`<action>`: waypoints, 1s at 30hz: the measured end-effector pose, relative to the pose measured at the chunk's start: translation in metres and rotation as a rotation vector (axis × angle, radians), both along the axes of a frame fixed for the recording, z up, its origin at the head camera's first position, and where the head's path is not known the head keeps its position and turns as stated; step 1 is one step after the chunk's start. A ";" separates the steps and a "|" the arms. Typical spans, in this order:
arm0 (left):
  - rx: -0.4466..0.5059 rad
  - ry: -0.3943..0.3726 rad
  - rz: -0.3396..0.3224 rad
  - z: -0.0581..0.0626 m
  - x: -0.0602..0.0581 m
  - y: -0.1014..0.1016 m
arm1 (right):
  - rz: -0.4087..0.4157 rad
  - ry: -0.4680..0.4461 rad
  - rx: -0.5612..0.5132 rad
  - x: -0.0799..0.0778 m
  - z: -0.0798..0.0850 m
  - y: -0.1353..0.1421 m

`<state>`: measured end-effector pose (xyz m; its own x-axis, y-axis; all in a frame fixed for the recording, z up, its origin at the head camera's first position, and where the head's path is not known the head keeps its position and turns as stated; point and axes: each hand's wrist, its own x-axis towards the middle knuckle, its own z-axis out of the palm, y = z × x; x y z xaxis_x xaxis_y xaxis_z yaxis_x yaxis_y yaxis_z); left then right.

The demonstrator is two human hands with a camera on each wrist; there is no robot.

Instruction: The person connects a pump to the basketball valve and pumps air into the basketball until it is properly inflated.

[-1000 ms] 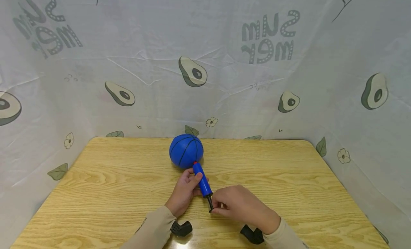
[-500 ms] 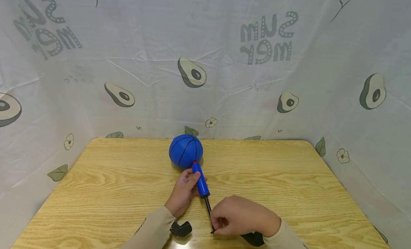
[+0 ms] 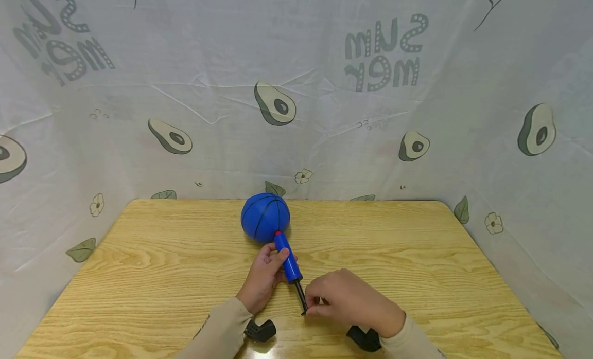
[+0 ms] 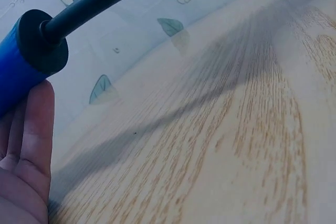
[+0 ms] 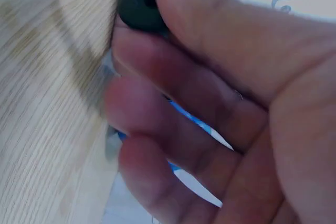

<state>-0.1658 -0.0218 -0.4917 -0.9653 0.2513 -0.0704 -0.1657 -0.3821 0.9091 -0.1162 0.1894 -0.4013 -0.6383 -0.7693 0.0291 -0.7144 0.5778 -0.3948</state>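
Observation:
A blue hand pump with a black rod slants across the middle in the head view. My left hand grips its blue barrel, thumb on top; in the left wrist view, fingers lie under the barrel's black end cap. At the near end, my right hand pinches the rod's handle. The right wrist view shows the thumb on the dark round handle end, the other fingers curled below. Against the pump's red tip rests a blue ball with black lines; any needle is hidden.
The wooden table extends to both sides of the arms. A white printed cloth hangs behind and beside it. Black devices sit at both wrists, just above the tabletop.
My right hand first drew the rod out towards me, then pushed it partly back in towards the barrel. The left hand and the ball have stayed nearly in place.

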 end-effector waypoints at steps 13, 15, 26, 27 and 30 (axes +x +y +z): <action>-0.026 0.023 -0.059 0.000 0.000 0.000 | -0.096 0.109 -0.054 -0.001 0.002 -0.002; -0.033 0.020 -0.064 0.000 0.000 0.000 | -0.063 0.093 -0.043 0.000 0.002 -0.003; -0.017 0.013 -0.036 -0.001 0.000 -0.001 | 0.166 -0.094 -0.009 0.005 0.004 -0.003; -0.010 0.012 -0.032 -0.001 0.000 -0.001 | 0.177 -0.110 -0.004 0.006 0.004 -0.003; 0.005 0.011 -0.024 -0.001 -0.001 -0.001 | 0.199 -0.137 0.007 0.006 0.003 -0.003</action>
